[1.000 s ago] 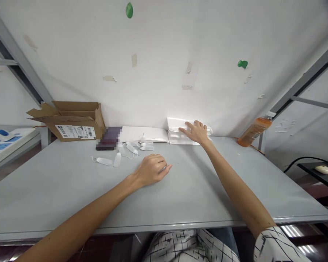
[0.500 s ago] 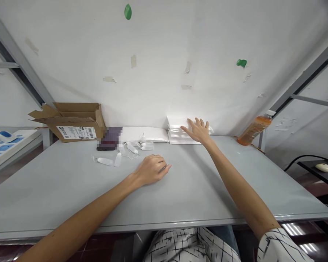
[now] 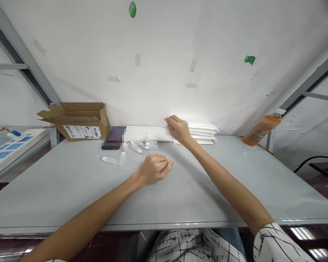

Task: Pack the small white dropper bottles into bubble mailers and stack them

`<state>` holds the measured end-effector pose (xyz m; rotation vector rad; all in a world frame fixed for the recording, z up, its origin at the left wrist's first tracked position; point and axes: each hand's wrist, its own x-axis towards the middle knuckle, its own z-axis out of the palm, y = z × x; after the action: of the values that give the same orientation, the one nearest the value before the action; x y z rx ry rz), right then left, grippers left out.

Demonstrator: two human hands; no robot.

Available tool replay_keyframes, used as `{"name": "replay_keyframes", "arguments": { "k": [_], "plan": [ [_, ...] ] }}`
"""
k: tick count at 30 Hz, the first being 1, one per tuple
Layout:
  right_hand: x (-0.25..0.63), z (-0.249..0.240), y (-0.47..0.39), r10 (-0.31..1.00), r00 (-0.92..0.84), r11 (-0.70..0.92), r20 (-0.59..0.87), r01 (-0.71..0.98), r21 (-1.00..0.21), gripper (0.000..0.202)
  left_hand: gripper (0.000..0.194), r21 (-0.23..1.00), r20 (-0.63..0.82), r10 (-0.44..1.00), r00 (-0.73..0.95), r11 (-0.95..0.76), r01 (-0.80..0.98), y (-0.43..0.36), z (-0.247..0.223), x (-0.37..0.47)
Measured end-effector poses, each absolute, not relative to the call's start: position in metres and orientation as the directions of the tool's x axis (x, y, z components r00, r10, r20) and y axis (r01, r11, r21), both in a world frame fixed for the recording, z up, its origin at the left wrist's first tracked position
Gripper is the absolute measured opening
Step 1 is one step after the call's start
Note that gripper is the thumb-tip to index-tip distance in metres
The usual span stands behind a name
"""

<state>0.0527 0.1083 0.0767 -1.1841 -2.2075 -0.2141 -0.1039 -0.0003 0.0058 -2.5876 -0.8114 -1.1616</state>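
My left hand [image 3: 155, 168] rests closed on the grey table [image 3: 196, 196], its fingers curled; whatever they may hold is hidden. Farther back, my right hand [image 3: 178, 129] is at the left end of a stack of white folded sheets or envelopes [image 3: 203, 134]. Its fingers are pinched together at the stack's upper left corner, and what lies between them is too small to make out. A flat white packet [image 3: 150, 133] lies left of the stack. Several small white tags with strings [image 3: 122, 159] are scattered in front of it.
At the back left stand an open cardboard box [image 3: 83, 125] and a dark, partly pixelated object [image 3: 114, 137]. A power strip [image 3: 16, 147] is at the far left. An orange drink bottle [image 3: 262, 129] leans at the back right. The white wall [image 3: 164, 94] rises behind the table.
My right hand has moved left across the stack, and its spread fingers have closed. My left hand has stayed put, its fingers now more tightly curled. The view has shifted slightly.
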Motion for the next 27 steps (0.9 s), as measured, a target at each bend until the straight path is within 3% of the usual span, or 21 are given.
{"name": "replay_keyframes", "arguments": {
  "k": [9,18,27],
  "plan": [
    [0.007,0.042,0.133,0.775,-0.608,0.628,0.169,0.772,-0.103,0.033,0.053,0.129,0.768,0.486,0.416,-0.754,0.644,0.021,0.008,-0.119],
    [0.015,0.043,0.133,0.784,-0.598,0.62,0.164,0.76,-0.194,0.026,0.051,0.085,0.781,0.451,0.432,-0.763,0.641,0.018,0.005,-0.115],
    [0.014,0.039,0.135,0.803,-0.574,0.593,0.163,0.796,-0.122,0.028,0.049,0.043,0.788,0.416,0.454,-0.772,0.634,0.016,0.006,-0.112]
  ]
}}
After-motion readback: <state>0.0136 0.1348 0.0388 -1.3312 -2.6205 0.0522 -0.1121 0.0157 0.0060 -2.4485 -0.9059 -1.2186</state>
